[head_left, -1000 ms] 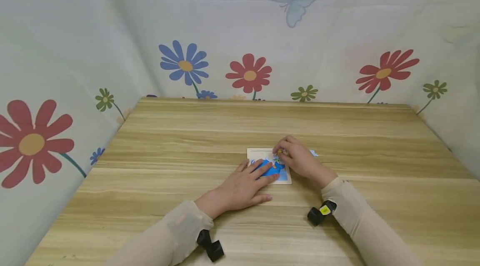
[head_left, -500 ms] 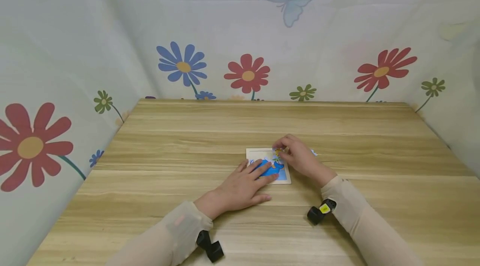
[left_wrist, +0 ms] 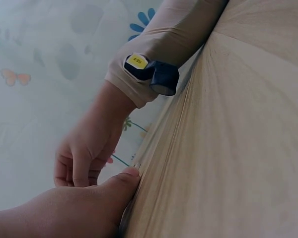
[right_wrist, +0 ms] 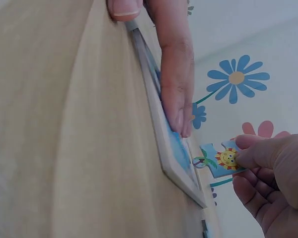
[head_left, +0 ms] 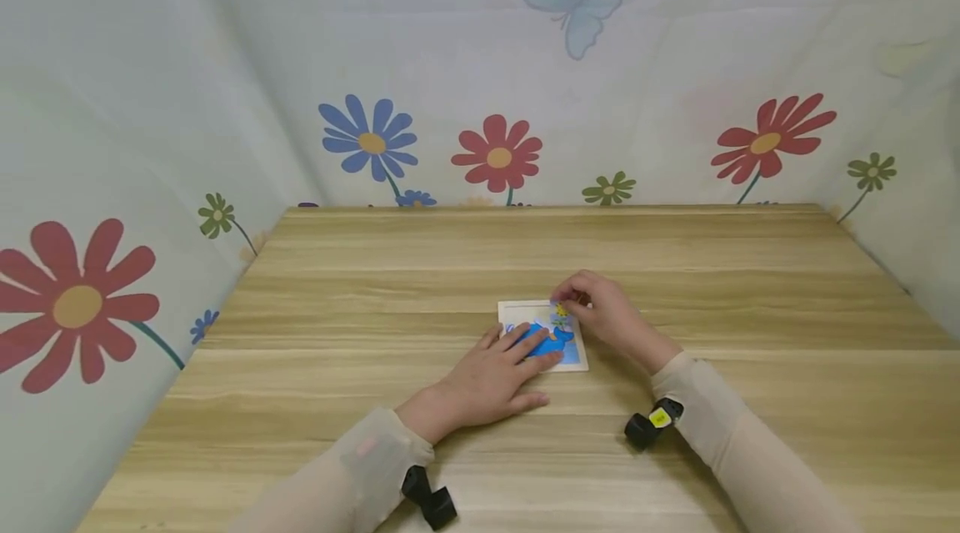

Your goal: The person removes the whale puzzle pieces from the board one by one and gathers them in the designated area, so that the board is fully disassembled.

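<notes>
My right hand [head_left: 603,312] pinches a jigsaw puzzle piece [right_wrist: 223,159] between thumb and fingers. A smiling yellow sun and a green palm leaf are printed on its light-blue face. In the right wrist view the piece stands tilted just over the top right corner of a pale-framed puzzle board [right_wrist: 166,156]. My left hand [head_left: 498,379] lies with fingers spread across the board, over a blue whale picture [head_left: 553,341], and covers part of it. In the left wrist view the left thumb [left_wrist: 121,181] is close along the table, and the board is mostly hidden.
A small dark-edged piece [right_wrist: 205,229] lies on the wooden table [head_left: 375,283] beyond the board's corner, seen in the right wrist view. A flower-printed curtain [head_left: 420,41] hangs behind the table and along its sides.
The right fingers have shifted on the sun piece, so more of its face shows. The piece on the table right of that hand is now hidden in the head view. My left hand stays put.
</notes>
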Demonstrator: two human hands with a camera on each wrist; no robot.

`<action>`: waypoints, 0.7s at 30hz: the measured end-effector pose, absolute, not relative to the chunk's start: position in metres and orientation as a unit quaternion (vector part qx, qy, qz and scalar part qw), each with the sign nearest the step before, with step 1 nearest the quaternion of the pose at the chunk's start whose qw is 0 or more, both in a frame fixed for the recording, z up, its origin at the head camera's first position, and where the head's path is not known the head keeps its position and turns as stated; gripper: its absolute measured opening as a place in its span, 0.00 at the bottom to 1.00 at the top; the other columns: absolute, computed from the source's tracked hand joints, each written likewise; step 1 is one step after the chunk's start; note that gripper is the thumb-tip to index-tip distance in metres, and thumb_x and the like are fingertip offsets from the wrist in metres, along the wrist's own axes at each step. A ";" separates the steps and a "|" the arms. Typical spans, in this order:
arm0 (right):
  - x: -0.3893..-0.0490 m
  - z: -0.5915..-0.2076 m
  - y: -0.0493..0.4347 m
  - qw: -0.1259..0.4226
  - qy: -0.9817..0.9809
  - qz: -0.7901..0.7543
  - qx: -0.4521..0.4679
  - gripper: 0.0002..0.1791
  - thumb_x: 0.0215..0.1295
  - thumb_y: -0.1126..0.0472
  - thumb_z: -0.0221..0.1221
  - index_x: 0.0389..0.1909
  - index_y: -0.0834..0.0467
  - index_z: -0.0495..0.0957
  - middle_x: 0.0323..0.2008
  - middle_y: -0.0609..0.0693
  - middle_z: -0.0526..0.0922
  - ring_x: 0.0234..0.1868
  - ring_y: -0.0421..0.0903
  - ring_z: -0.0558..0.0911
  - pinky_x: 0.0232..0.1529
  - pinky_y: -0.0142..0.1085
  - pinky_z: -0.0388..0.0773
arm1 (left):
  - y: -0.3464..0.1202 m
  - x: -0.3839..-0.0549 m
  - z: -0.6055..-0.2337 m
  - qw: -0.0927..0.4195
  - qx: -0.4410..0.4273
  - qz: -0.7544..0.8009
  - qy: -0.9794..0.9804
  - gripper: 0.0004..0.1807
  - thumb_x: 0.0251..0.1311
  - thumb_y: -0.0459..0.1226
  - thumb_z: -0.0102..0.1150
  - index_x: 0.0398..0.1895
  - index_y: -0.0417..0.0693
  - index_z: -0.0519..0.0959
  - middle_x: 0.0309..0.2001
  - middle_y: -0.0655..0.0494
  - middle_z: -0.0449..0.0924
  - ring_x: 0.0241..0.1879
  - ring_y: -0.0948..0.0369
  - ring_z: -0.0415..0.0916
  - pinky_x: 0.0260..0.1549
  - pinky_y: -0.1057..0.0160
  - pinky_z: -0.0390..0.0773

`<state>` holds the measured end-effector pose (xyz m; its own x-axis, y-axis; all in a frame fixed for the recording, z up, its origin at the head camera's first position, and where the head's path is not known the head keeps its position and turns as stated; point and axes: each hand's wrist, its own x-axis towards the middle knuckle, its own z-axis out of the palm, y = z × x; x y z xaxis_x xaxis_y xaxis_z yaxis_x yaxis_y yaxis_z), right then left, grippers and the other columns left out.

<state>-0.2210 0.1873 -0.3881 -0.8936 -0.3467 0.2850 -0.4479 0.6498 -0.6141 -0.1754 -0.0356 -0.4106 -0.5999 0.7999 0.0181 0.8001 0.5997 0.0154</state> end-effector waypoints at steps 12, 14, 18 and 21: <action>-0.223 -0.371 0.198 0.070 -0.903 0.358 0.228 0.06 0.62 0.71 0.59 0.36 0.61 0.83 0.36 0.55 0.83 0.35 0.44 0.77 0.37 0.29 0.76 | -0.034 -0.176 -0.413 0.006 -0.446 -0.009 -0.895 0.32 0.69 0.61 0.37 0.74 0.67 0.55 0.77 0.57 0.49 0.76 0.52 0.48 0.71 0.41 0.53; -0.223 -0.366 0.200 0.078 -0.906 0.348 0.230 0.06 0.63 0.71 0.59 0.36 0.61 0.83 0.35 0.55 0.83 0.35 0.44 0.78 0.37 0.30 0.76 | -0.034 -0.176 -0.414 0.006 -0.446 -0.010 -0.895 0.32 0.69 0.61 0.36 0.74 0.67 0.55 0.77 0.57 0.49 0.76 0.52 0.48 0.71 0.41 0.53; -0.224 -0.356 0.206 0.080 -0.912 0.332 0.227 0.07 0.64 0.71 0.58 0.38 0.61 0.83 0.37 0.55 0.84 0.36 0.45 0.79 0.39 0.34 0.78 | -0.035 -0.177 -0.415 0.005 -0.443 -0.010 -0.897 0.32 0.69 0.61 0.36 0.74 0.67 0.55 0.77 0.57 0.49 0.76 0.52 0.47 0.71 0.41 0.52; -0.224 -0.349 0.210 0.073 -0.917 0.325 0.220 0.08 0.65 0.70 0.57 0.40 0.62 0.83 0.39 0.56 0.84 0.38 0.48 0.80 0.42 0.39 0.79 | -0.036 -0.177 -0.416 0.003 -0.441 -0.008 -0.897 0.32 0.69 0.62 0.36 0.75 0.68 0.54 0.77 0.57 0.48 0.76 0.52 0.47 0.71 0.41 0.52</action>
